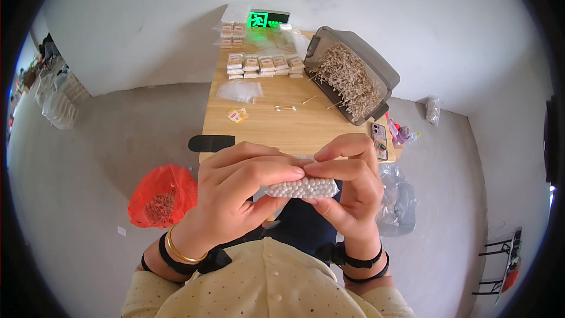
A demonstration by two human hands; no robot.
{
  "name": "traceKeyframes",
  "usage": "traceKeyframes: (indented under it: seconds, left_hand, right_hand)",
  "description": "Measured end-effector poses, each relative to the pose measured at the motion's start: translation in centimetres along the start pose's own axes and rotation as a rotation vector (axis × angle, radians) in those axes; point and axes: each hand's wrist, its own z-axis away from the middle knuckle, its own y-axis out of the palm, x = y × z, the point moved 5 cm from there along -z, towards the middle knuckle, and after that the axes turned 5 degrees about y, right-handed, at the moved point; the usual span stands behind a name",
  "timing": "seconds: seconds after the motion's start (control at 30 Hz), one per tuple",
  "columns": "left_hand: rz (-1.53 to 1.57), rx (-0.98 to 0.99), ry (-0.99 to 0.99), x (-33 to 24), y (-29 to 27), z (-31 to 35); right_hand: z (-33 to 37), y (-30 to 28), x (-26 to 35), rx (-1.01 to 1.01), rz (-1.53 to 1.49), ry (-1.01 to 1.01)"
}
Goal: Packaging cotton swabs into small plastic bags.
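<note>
- The left hand [235, 182] pinches the left part of a clear packet of white-tipped swabs [303, 188]; its fingers curl over the top and its thumb reaches underneath, the tip hard to make out.
- The right hand [353, 185] pinches the same packet from the right, thumb below, fingertips at the upper edge close to the left hand's.
- The packet is held up between both hands, in front of the near edge of the wooden table [259, 132]; its tips face the wearer, so the sticks behind them are hidden.
- At the far right, a grey tub [382, 62] leans on its side, holding a heap of swabs [347, 79]; the bottom of the heap is out of sight.
- Farther left, packed swab packets [265, 63] stand in rows, the front ones partly covering those behind.
- Clear bags [239, 90] lie left of a few loose swabs [285, 108]; the bags' number is unclear.
- The right hand's fingertips are near a phone [379, 140] on the table's right side.
- Left of the table, a red bag [187, 185] holds small pieces too blurred to identify.
</note>
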Motion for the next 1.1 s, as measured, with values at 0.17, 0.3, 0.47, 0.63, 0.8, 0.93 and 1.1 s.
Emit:
traceKeyframes:
  seconds: [0.17, 0.3, 0.47, 0.63, 0.8, 0.93, 1.1]
  left_hand:
    - [0.008, -0.003, 0.02, -0.4, 0.2, -0.2]
    - [0.015, 0.041, 0.017, -0.8, 0.2, -0.5]
    - [0.137, 0.086, -0.083, -0.7, 0.4, -0.5]
    - [0.213, 0.093, -0.133, -0.5, 0.5, -0.3]
    - [0.232, 0.102, -0.139, -0.5, 0.6, -0.1]
    - [0.223, 0.116, -0.121, -0.5, 0.6, -0.1]
    - [0.224, 0.112, -0.105, -0.4, 0.6, 0.0]
  right_hand:
    - [0.5, -0.6, 0.5, -0.023, 0.004, -0.04]
    - [0.9, -1.0, 0.5, -0.041, -0.007, -0.028]
    - [1.3, -1.4, 0.5, -0.061, -0.007, 0.005]
    - [1.4, -1.7, 0.7, -0.06, 0.012, -0.001]
    - [1.5, -1.7, 0.6, -0.055, 0.01, -0.003]
    - [1.5, -1.7, 0.6, -0.057, 0.006, 0.004]
    - [1.6, -1.7, 0.5, -0.062, 0.002, 0.013]
